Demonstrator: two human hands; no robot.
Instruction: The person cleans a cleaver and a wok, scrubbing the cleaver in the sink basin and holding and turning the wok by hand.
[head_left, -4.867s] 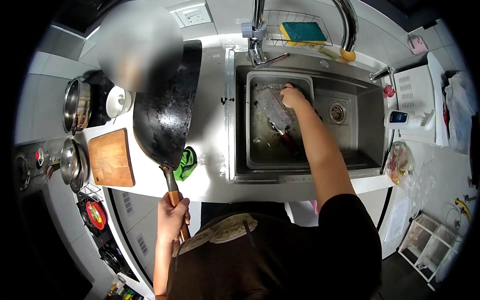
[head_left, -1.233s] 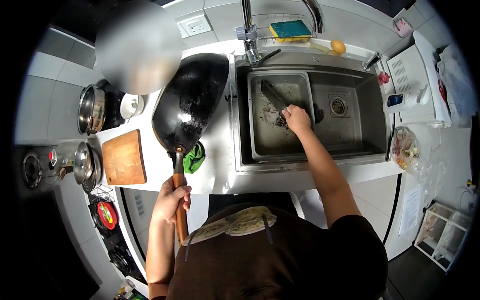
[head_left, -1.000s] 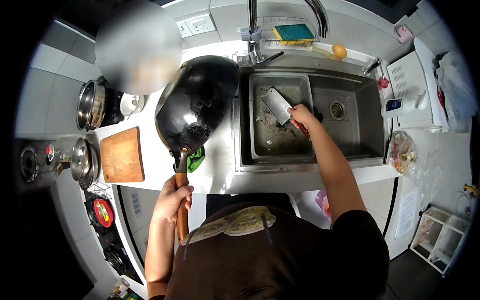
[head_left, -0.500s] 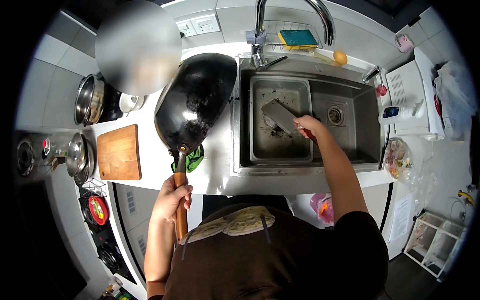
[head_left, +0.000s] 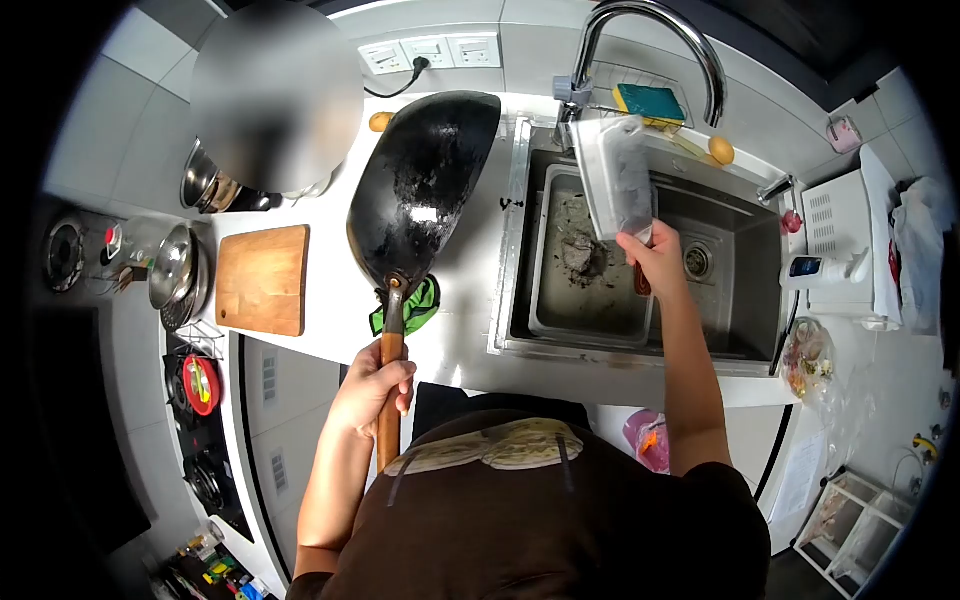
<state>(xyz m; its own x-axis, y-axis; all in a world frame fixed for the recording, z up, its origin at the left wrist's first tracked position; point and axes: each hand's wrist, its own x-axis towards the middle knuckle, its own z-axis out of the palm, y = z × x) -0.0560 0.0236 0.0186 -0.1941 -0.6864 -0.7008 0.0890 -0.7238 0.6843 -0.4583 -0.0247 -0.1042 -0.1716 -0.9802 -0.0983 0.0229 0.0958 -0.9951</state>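
Note:
My left hand (head_left: 378,388) is wrapped round the wooden handle of a black wok (head_left: 425,180), which is tilted over the counter with its dark, patchy surface showing. Under the wok's neck lies a green and black cloth (head_left: 423,306). My right hand (head_left: 655,255) grips a cleaver (head_left: 612,175) by its brown handle, blade pointing up and away, raised above the sink. Below it, a grey basin (head_left: 560,310) in the left part of the sink holds murky water, dark bits and a crumpled clump (head_left: 580,255).
A curved faucet (head_left: 590,45) rises behind the sink, beside a sponge (head_left: 650,103) in a wire rack. A cutting board (head_left: 262,280) and metal bowls (head_left: 175,265) are at the left. At the right stand a pump bottle (head_left: 815,270) and a plastic bag of scraps (head_left: 805,360).
The cleaver, lately low in the basin, has been lifted above the sink by my right hand. My left hand still holds the wok. The view has shifted, so the scene sits farther right.

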